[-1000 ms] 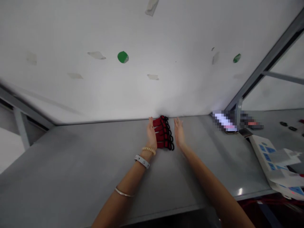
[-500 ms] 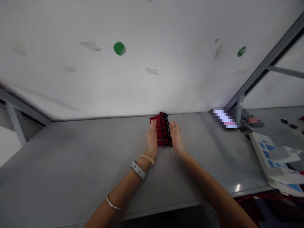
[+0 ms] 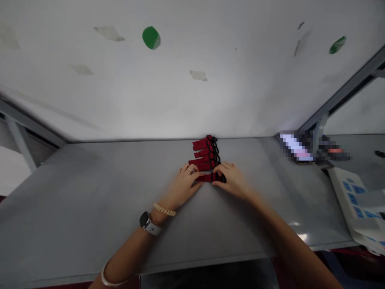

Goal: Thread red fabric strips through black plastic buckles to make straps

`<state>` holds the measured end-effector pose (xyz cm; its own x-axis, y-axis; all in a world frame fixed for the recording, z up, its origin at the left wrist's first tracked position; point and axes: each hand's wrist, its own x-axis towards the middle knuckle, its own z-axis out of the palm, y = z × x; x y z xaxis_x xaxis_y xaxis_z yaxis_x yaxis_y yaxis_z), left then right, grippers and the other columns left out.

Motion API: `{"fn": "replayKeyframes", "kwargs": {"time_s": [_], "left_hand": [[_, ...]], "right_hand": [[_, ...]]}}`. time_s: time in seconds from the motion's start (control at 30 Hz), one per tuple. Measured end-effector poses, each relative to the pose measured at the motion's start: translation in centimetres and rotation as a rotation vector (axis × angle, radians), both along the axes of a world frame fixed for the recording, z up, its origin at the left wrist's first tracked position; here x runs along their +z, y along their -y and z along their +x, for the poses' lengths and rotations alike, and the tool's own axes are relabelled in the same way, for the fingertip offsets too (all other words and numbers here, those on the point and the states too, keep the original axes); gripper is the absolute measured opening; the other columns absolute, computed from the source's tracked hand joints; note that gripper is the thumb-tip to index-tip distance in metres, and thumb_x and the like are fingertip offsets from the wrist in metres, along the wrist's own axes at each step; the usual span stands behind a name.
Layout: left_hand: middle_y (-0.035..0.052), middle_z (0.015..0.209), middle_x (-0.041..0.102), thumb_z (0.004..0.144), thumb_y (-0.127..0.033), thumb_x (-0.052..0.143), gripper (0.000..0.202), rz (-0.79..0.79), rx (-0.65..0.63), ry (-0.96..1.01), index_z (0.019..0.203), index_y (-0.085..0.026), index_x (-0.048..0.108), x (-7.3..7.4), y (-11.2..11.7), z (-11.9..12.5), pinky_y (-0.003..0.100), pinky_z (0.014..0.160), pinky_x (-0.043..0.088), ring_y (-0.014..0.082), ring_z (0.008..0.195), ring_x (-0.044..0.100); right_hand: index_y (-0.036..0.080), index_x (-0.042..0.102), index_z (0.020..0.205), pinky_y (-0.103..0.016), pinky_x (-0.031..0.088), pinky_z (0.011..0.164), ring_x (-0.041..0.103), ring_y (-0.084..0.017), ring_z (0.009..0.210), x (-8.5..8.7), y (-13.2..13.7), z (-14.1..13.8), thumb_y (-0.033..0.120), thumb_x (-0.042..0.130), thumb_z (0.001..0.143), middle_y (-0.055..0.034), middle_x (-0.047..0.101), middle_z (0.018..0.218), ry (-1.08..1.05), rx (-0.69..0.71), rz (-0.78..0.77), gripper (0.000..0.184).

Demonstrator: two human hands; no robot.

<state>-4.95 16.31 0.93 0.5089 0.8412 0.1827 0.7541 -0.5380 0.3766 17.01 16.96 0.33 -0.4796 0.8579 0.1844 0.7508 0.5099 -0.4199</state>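
Several short red straps (image 3: 202, 145) with black loops at their right ends lie in a row on the grey table, close to the wall. The nearest red strap (image 3: 206, 178) lies a little apart from the rest, towards me. My left hand (image 3: 184, 184) has its thumb and fingers closed on this strap's red left end. At its black right end, my right hand (image 3: 234, 179) is closed in a pinch. The fingertips partly cover both ends of the strap.
The grey table (image 3: 105, 192) meets a white wall (image 3: 168, 104) with tape scraps and green stickers. A blurred-out phone-like object (image 3: 296, 148) lies at the right, by a metal frame post. Nearer on that side stands a white machine (image 3: 345, 200) with blue markings.
My hands were held upright and flat on either side of the bunched straps. Now they are lower and pinch the nearest strap, which has come away from the others. The view has shifted slightly.
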Motion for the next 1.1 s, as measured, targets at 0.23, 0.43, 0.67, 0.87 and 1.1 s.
{"fn": "replayKeyframes", "kwargs": {"time_s": [0.23, 0.43, 0.67, 0.87, 1.1], "left_hand": [[0.0054, 0.112, 0.062, 0.088, -0.025, 0.064, 0.023, -0.100, -0.002, 0.001, 0.111, -0.023, 0.063, 0.1, 0.6, 0.5, 0.045, 0.094, 0.040, 0.0262, 0.110, 0.052], [0.0037, 0.104, 0.065, 0.088, -0.028, 0.060, 0.012, -0.272, 0.098, 0.178, 0.097, -0.022, 0.065, 0.3, 0.2, 0.3, 0.042, 0.091, 0.039, 0.0245, 0.103, 0.054], [0.0013, 0.082, 0.066, 0.087, -0.040, 0.053, 0.025, -0.534, 0.056, 0.470, 0.086, -0.019, 0.067, 0.4, -0.5, -0.5, 0.031, 0.073, 0.042, 0.0171, 0.076, 0.056], [0.0006, 0.081, 0.066, 0.087, -0.034, 0.056, 0.020, -0.575, 0.041, 0.568, 0.083, -0.018, 0.066, 0.4, 0.2, 0.6, 0.030, 0.073, 0.045, 0.0152, 0.075, 0.057], [0.0047, 0.107, 0.068, 0.080, -0.030, 0.071, 0.033, -0.391, -0.052, 0.456, 0.111, -0.021, 0.063, 1.0, 0.6, 0.8, 0.039, 0.092, 0.043, 0.0219, 0.100, 0.059]], "right_hand": [[0.019, 0.063, 0.106, -0.044, 0.045, 0.089, 0.059, -0.027, 0.104, -0.1, 0.2, 0.7, 0.029, 0.074, 0.081, -0.0092, 0.065, 0.105, 0.014, 0.063, -0.018, 0.030], [0.020, 0.063, 0.115, -0.044, 0.047, 0.090, 0.059, -0.026, 0.106, 0.1, 0.2, 0.9, 0.030, 0.069, 0.086, -0.0106, 0.064, 0.110, -0.098, 0.153, 0.063, 0.030], [0.022, 0.063, 0.118, -0.043, 0.049, 0.094, 0.058, -0.025, 0.108, 0.3, 0.4, 0.6, 0.035, 0.063, 0.090, -0.0111, 0.062, 0.114, -0.305, 0.200, 0.083, 0.030], [0.024, 0.064, 0.114, -0.044, 0.050, 0.093, 0.060, -0.025, 0.105, -0.2, 1.2, -0.3, 0.039, 0.065, 0.089, -0.0075, 0.067, 0.109, -0.361, 0.225, 0.014, 0.029], [0.022, 0.060, 0.093, -0.041, 0.050, 0.086, 0.061, -0.024, 0.091, -0.1, 1.3, -0.3, 0.032, 0.077, 0.077, -0.0054, 0.068, 0.096, -0.379, 0.064, -0.064, 0.025]]}}
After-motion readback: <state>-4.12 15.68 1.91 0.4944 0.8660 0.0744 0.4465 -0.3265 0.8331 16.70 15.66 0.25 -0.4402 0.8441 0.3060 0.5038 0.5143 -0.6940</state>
